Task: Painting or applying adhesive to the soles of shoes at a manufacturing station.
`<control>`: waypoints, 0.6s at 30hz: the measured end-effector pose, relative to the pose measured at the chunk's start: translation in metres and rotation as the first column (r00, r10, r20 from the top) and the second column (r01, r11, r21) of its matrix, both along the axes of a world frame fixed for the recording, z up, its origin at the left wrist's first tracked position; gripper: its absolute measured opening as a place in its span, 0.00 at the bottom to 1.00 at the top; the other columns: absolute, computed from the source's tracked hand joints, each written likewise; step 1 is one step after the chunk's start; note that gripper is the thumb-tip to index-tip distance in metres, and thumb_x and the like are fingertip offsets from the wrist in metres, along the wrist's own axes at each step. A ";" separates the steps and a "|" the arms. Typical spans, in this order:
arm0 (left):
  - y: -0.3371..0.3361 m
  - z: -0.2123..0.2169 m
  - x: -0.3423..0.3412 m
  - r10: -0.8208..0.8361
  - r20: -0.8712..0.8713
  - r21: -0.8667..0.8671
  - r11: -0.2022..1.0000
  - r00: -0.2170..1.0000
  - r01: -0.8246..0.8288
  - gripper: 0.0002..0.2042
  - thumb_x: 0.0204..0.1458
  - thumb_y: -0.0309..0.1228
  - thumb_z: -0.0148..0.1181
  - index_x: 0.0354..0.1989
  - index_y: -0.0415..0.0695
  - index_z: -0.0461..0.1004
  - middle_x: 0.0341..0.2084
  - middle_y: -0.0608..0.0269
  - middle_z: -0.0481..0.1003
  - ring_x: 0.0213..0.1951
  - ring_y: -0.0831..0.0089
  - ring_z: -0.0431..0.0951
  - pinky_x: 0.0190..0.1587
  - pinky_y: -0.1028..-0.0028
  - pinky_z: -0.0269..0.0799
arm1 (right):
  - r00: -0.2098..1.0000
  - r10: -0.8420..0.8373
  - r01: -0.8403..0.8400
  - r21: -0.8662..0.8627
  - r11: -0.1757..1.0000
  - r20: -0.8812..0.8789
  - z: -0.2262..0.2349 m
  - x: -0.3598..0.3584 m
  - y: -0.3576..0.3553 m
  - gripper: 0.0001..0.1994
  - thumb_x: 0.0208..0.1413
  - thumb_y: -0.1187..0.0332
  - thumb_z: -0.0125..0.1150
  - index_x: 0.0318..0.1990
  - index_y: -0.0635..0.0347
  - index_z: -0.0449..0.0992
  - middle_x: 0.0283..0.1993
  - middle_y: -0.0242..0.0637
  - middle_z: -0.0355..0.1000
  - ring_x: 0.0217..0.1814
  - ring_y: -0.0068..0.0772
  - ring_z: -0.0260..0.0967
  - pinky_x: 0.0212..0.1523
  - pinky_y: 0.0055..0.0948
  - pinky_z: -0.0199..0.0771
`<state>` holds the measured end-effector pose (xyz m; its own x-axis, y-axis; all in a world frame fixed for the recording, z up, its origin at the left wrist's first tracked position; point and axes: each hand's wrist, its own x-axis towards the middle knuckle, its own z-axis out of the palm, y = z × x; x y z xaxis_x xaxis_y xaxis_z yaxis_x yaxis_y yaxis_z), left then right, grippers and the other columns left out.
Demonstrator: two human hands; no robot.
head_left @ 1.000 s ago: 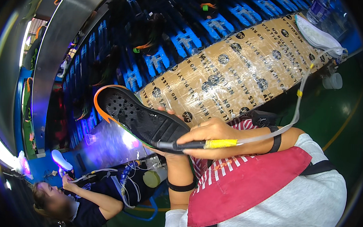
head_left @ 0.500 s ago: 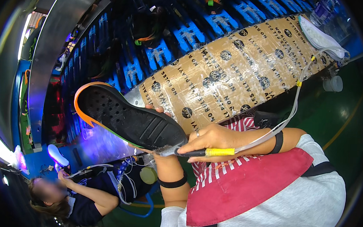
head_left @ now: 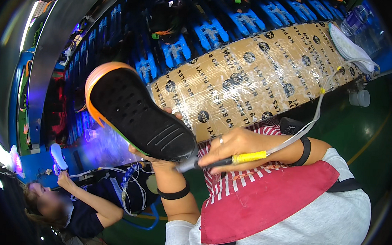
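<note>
My left hand [head_left: 146,156] is closed around a black shoe sole [head_left: 139,110] from beneath, its fingertips showing along the far edge and the thumb side along the near edge. The sole has an orange rim at the toe, small dimples in the forefoot and grooves toward the heel. In my right hand [head_left: 232,146] is a glue brush [head_left: 222,163] with a dark handle, a yellow band and a clear hose running off its back end. Its bristle tip lies at the heel edge of the sole; contact is hard to make out.
A cardboard-covered, plastic-wrapped board [head_left: 246,85] lies ahead, with a white insole-shaped piece [head_left: 350,48] at its far right. Behind it run blue racks [head_left: 214,34]. A bottle [head_left: 355,17] stands far right. At left, a co-worker [head_left: 85,205] holds a light-coloured sole [head_left: 59,156].
The sole has tilted, its toe swinging up, and its face shows more fully. My right hand and the brush have shifted slightly right. The co-worker appears a little farther left.
</note>
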<state>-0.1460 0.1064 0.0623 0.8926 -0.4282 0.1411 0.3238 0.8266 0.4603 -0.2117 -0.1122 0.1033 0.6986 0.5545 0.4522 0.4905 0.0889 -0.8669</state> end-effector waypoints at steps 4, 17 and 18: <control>-0.002 0.007 0.004 -0.140 0.079 0.098 0.986 0.987 0.132 0.48 0.36 0.59 0.59 0.58 0.34 0.48 0.50 0.35 0.58 0.47 0.41 0.64 0.44 0.51 0.68 | 0.995 -0.071 0.081 -0.158 0.984 0.068 -0.017 -0.003 0.004 0.13 0.45 0.66 0.62 0.41 0.52 0.75 0.24 0.39 0.69 0.25 0.39 0.69 0.25 0.32 0.67; 0.001 0.014 0.009 -0.185 -0.237 0.282 0.926 0.954 0.250 0.33 0.41 0.41 0.48 0.54 0.28 0.57 0.46 0.41 0.67 0.44 0.57 0.73 0.50 0.65 0.67 | 0.978 0.185 -0.142 -0.341 0.929 0.097 0.004 0.002 -0.008 0.13 0.44 0.75 0.54 0.41 0.57 0.74 0.23 0.40 0.66 0.25 0.39 0.68 0.24 0.32 0.66; 0.002 0.012 0.010 -0.215 -0.263 0.324 0.899 0.941 0.296 0.32 0.42 0.41 0.48 0.54 0.28 0.57 0.46 0.41 0.67 0.44 0.58 0.72 0.51 0.66 0.66 | 0.967 0.242 -0.208 -0.311 0.928 0.077 0.009 0.005 -0.010 0.14 0.42 0.74 0.54 0.41 0.59 0.73 0.24 0.40 0.66 0.25 0.39 0.68 0.24 0.32 0.67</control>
